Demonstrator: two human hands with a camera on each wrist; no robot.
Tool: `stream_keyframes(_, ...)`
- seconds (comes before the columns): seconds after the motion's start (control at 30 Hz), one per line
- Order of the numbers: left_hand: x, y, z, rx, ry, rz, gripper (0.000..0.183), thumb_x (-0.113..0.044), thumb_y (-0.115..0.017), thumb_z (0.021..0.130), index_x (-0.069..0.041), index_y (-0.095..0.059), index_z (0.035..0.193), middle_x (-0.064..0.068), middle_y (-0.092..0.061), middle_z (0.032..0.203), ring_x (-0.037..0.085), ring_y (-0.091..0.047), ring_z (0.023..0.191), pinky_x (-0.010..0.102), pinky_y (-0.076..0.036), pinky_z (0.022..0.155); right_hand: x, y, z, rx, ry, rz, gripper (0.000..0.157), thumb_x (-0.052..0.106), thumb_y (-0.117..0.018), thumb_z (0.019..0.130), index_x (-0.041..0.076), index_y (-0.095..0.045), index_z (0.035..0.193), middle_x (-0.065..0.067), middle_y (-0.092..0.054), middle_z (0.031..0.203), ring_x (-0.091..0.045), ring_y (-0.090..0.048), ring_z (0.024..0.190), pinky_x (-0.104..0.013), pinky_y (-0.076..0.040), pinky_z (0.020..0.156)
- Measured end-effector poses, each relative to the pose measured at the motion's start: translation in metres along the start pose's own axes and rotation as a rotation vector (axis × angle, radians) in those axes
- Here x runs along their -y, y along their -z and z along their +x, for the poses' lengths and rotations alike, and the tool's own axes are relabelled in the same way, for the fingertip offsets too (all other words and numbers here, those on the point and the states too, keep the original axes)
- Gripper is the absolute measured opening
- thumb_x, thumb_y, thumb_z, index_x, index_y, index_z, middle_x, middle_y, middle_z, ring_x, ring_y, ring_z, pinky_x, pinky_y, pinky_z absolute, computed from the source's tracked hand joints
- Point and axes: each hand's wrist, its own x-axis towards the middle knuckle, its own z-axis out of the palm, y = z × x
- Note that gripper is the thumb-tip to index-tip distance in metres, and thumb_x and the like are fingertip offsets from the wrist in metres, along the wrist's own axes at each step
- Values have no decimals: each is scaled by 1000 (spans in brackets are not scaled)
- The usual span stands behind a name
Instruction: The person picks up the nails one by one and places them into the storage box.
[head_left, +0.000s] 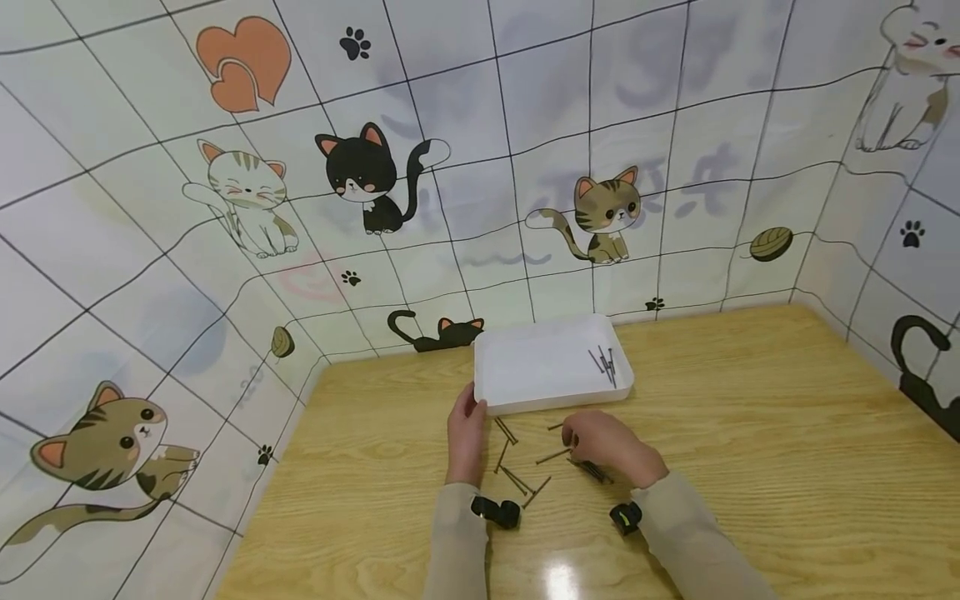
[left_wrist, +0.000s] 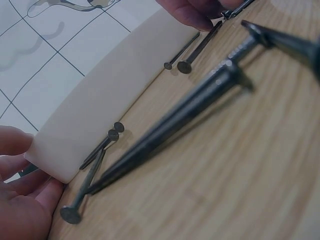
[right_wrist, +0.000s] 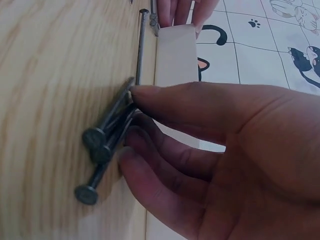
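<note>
Beige sleeves (head_left: pixel 697 537) lay nearest, at six o'clock. Beyond, the left hand (head_left: pixel 467 437) gripped the white tray (head_left: pixel 555 403) at its eight-o'clock corner, thumb opposite fingers; the right hand (head_left: pixel 611 446) pinched clustered nails (right_wrist: pixel 102 152). Loose nails (head_left: pixel 516 481) lay at its nine o'clock, more nails (head_left: pixel 604 365) inside the tray at three.
</note>
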Motion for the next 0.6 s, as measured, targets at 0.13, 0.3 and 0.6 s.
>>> stream_keyframes(0.13, 0, 0, -1, -6, 8, -2, 44, -20, -49, 92, -15, -40, 135, 2, -41, 135, 16, -35, 123, 36, -29, 100, 3, -1, -2, 14, 4, -15, 19, -4, -66, 74, 5, -64, 90, -5, -61, 89, -19, -55, 75, -34, -45, 61)
stream_keyframes(0.3, 0, -1, 0, -4, 5, -5, 44, -19, -49, 92, -13, -41, 134, 4, -41, 135, 16, -35, 123, 36, -29, 100, 4, -1, -2, 0, -11, -30, 20, -7, -59, 75, 5, -64, 90, -6, -62, 91, -16, -53, 70, -33, -45, 60)
stream_keyframes(0.6, -2, -1, -3, 2, 23, 5, 44, -19, -49, 92, -14, -40, 135, 3, -39, 136, 17, -33, 125, 38, -28, 101, 5, -1, -4, -29, -36, -42, 20, -7, -58, 75, 5, -64, 90, -5, -62, 89, -18, -54, 71, -33, -45, 60)
